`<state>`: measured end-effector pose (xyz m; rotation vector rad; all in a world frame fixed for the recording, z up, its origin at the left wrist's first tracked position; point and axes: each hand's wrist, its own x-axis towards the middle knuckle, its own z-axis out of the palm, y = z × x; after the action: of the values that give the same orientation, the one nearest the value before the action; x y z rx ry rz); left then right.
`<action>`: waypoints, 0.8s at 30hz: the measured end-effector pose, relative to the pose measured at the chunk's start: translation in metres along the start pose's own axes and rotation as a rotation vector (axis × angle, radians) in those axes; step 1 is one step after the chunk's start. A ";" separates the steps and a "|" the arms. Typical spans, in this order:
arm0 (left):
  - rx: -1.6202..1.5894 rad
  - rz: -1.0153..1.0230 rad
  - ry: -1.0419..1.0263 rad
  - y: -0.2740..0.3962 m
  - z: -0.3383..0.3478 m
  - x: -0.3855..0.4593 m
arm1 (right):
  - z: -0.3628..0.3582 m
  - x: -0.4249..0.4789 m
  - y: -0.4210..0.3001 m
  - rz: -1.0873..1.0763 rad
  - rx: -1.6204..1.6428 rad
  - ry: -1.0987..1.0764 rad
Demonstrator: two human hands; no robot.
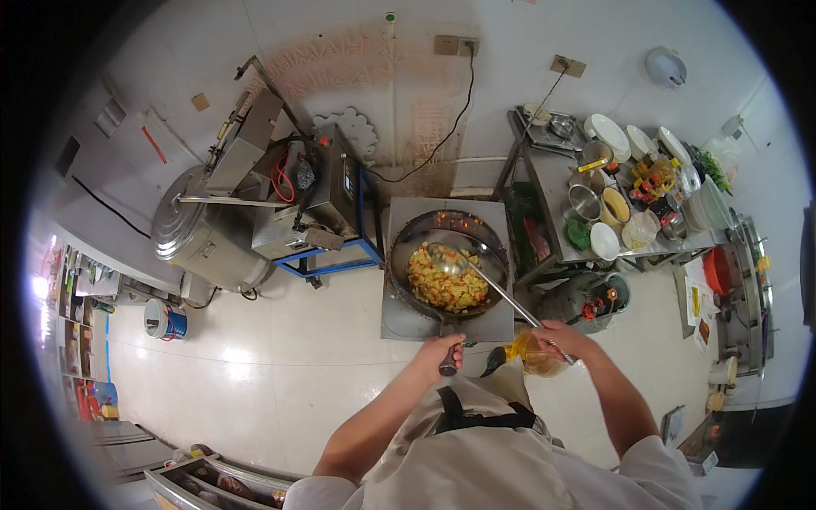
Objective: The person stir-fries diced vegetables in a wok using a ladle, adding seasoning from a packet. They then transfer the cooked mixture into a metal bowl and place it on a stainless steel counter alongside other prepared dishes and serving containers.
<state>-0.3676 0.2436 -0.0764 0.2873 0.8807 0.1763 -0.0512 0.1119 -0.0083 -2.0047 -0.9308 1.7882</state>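
Note:
My left hand (444, 356) grips the dark handle (448, 364) of a large wok (400, 290), which sits on a square metal stove (396, 326). Chopped pale, yellow and orange-red food (440, 287) lies in the wok, with a few orange bits stuck to its far wall. A long-handled metal ladle (510, 296) is held in my right hand (561, 340). Its round bowl rests over the far side of the food, partly hiding it.
Right of the stove stands a steel table (561, 217) crowded with bowls, plates and bottles. Below it are a grey bin (615, 306) and a jug of yellow oil (534, 357). On the left are a metal machine on a blue frame (325, 260) and a tall lidded steel pot (207, 236).

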 end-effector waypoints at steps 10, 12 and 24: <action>0.550 0.192 -0.059 -0.073 -0.122 -0.009 | 0.065 -0.042 0.027 -0.141 -0.323 0.154; 0.508 0.205 -0.133 -0.055 -0.086 0.006 | 0.063 -0.044 0.033 -0.128 -0.164 0.079; 0.494 0.214 -0.054 -0.101 -0.140 0.001 | 0.086 -0.036 0.022 -0.236 -0.518 0.284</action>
<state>-0.4730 0.1727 -0.1938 0.8448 0.8307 0.1465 -0.1288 0.0557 -0.0102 -2.2400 -1.5728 1.1770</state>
